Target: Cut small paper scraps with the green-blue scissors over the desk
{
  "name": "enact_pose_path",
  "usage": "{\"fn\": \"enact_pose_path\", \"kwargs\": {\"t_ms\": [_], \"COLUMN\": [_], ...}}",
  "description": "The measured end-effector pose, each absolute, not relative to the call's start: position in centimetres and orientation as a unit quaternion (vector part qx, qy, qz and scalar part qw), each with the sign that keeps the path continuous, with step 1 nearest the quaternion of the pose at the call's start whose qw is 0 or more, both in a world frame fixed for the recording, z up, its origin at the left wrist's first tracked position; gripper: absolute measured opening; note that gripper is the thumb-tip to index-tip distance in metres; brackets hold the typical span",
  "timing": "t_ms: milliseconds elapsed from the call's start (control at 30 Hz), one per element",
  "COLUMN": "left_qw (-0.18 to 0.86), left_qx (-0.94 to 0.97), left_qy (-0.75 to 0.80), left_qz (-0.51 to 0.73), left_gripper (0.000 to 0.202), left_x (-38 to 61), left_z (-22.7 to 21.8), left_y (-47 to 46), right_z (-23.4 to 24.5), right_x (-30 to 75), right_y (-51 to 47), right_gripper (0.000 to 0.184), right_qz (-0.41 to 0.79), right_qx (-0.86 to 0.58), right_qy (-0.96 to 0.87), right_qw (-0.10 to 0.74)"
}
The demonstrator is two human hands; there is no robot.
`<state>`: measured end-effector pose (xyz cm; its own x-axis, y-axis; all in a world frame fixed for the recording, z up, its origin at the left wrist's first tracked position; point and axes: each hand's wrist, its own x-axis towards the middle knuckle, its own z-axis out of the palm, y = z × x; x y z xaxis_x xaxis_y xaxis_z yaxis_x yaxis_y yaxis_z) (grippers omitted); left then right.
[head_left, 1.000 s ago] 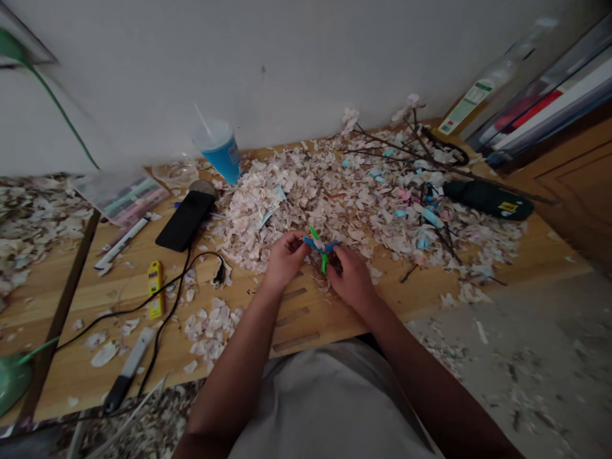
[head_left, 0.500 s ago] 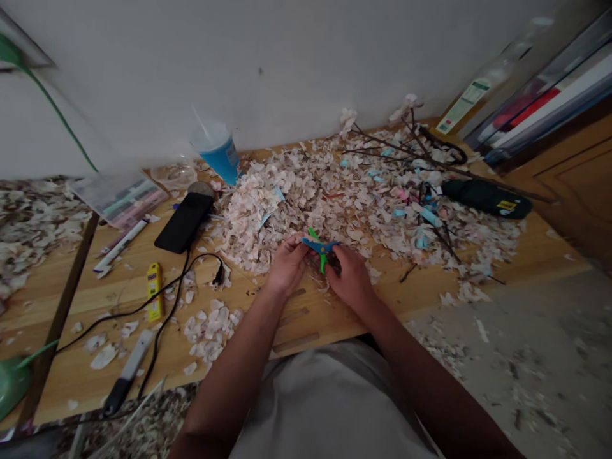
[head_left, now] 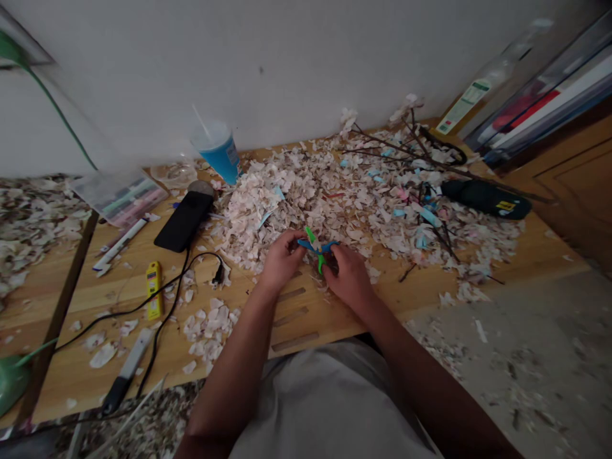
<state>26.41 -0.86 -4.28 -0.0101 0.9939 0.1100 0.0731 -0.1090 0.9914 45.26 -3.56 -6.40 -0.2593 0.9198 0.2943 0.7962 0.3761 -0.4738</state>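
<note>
Over the front edge of the petal pile I hold a small pair of blue-and-green plastic scissors (head_left: 319, 247), spread wide into a cross. My left hand (head_left: 282, 260) is closed, its fingertips pinching the left end of the blue part. On the other side, my right hand (head_left: 352, 275) is closed around the right end of the blue part and the lower green part. Just beyond both hands lies a large heap of dry pale petals (head_left: 287, 185). The fingers partly cover the scissors' ends.
On the wooden table lie a black phone (head_left: 184, 220), a yellow box cutter (head_left: 153, 290), a black cable (head_left: 160, 341) and a grey-handled tool (head_left: 128, 370). A blue cup (head_left: 222, 159) stands behind. Branches (head_left: 406, 150), a dark pouch (head_left: 485, 199) and a bottle (head_left: 482, 89) are at right.
My left hand has shifted slightly left and its fingers have changed position at the scissors. The scissors have moved and turned a little; my right hand stays almost in place.
</note>
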Motion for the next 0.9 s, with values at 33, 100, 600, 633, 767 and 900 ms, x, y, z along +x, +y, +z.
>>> {"fn": "enact_pose_path", "kwargs": {"t_ms": [33,100,600,633,767,900], "left_qw": [0.441,0.439,0.448,0.482,0.628,0.687], "left_qx": [0.549,0.556,0.548,0.516,0.336,0.23], "left_qy": [0.491,0.485,0.488,0.484,0.423,0.37], "left_qz": [0.513,0.513,0.51,0.516,0.56,0.581], "left_gripper": [0.023,0.023,0.014,0.012,0.021,0.03], "left_x": [26.3,26.2,26.2,26.5,28.0,29.1], "left_z": [-4.2,-4.0,-4.0,-4.2,-4.5,-4.2], "left_y": [-0.9,-0.9,-0.9,-0.9,-1.1,-1.6], "right_z": [-6.4,-6.4,-6.3,-6.3,-6.4,-6.3], "right_x": [45.2,45.2,45.2,45.2,45.2,45.2], "right_y": [-3.6,-3.6,-3.5,-3.5,-3.4,-3.4], "right_gripper": [0.027,0.027,0.023,0.023,0.023,0.024], "right_qz": [0.112,0.106,0.112,0.113,0.114,0.12], "right_qx": [-0.548,-0.552,-0.558,-0.558,-0.556,-0.562], "right_qy": [-0.784,-0.781,-0.78,-0.779,-0.778,-0.775], "right_qw": [0.269,0.272,0.261,0.263,0.269,0.264]}}
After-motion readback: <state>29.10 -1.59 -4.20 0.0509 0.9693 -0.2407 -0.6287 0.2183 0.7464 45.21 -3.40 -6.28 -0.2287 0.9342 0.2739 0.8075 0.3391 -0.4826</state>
